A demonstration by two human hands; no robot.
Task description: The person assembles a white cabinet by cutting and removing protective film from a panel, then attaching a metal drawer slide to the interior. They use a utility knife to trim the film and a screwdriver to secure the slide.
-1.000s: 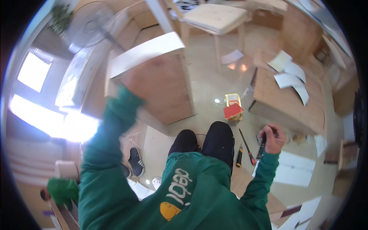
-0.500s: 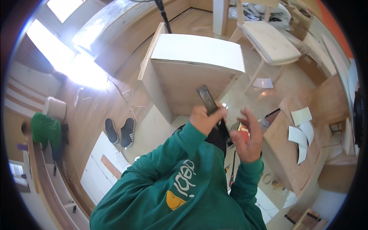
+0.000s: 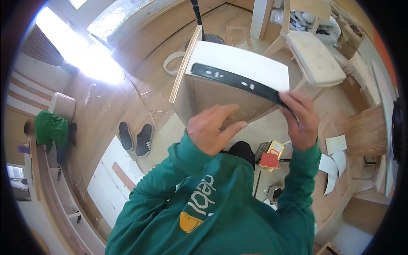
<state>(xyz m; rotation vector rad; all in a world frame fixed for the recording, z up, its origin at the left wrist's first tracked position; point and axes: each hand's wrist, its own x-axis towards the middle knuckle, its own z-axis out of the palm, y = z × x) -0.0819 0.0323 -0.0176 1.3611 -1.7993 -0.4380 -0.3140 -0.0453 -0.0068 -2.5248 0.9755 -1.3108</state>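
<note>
My right hand [image 3: 301, 119] pinches the right end of a long flat black strip [image 3: 231, 81] with several pale slot-like marks. The strip slants across the front edge of a white-topped wooden box [image 3: 242, 57]; whether it touches the box I cannot tell. My left hand [image 3: 214, 127] is below the strip with fingers and thumb spread, holding nothing. It is in front of the box's brown panel [image 3: 229, 100]. Under my right forearm lies a yellow box [image 3: 272, 148] with a red piece [image 3: 269, 160] on it.
A pair of dark slip-on shoes [image 3: 143, 140] and a white board [image 3: 112, 182] lie to the left. A cushioned chair [image 3: 314, 57] stands at the far right. White sheets [image 3: 328, 170] rest on a wooden board at right. A person in green [image 3: 51, 129] bends at the far left.
The black strip has passed from my left hand to my right and now reaches across the box front. My left hand has let go and opened. The view has shifted slightly.
</note>
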